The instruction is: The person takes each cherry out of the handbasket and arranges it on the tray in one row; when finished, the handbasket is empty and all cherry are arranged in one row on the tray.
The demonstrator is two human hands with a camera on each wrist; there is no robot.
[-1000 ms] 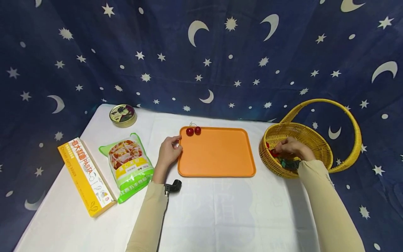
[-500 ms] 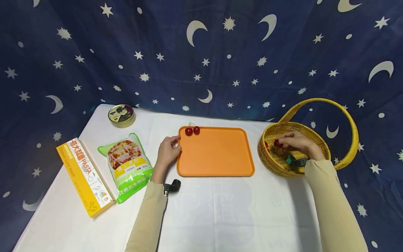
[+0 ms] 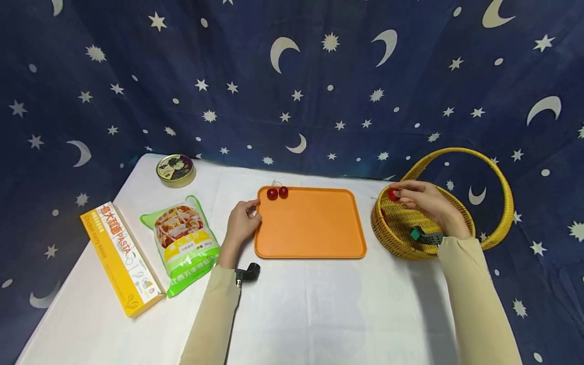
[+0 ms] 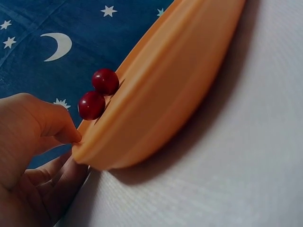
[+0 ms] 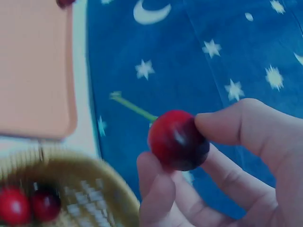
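Observation:
My right hand (image 3: pixel 426 202) pinches a dark red cherry (image 5: pixel 176 142) between thumb and fingertips, its green stem pointing away. In the head view that hand is over the near-left rim of a yellow woven basket (image 3: pixel 397 246). Inside the basket lie more cherries (image 5: pixel 46 204), partly hidden by its wall. At the upper-left corner of an orange tray (image 3: pixel 312 225), my left hand (image 3: pixel 242 222) grips the rim, thumb on top and fingers beneath. Two cherries (image 4: pixel 98 94) joined by thin stems rest in that corner of the tray.
Left of the tray lies a green food bag (image 3: pixel 187 243), with a yellow-and-white pasta box (image 3: pixel 123 258) beyond it. A round tin (image 3: pixel 176 171) stands at the back left. The basket's tall handle (image 3: pixel 504 203) arches up on the right. A starry blue cloth (image 3: pixel 255 101) hangs behind.
My right hand has risen from inside the basket to its rim, bringing the cherry up with it. The left hand stays at the tray's corner.

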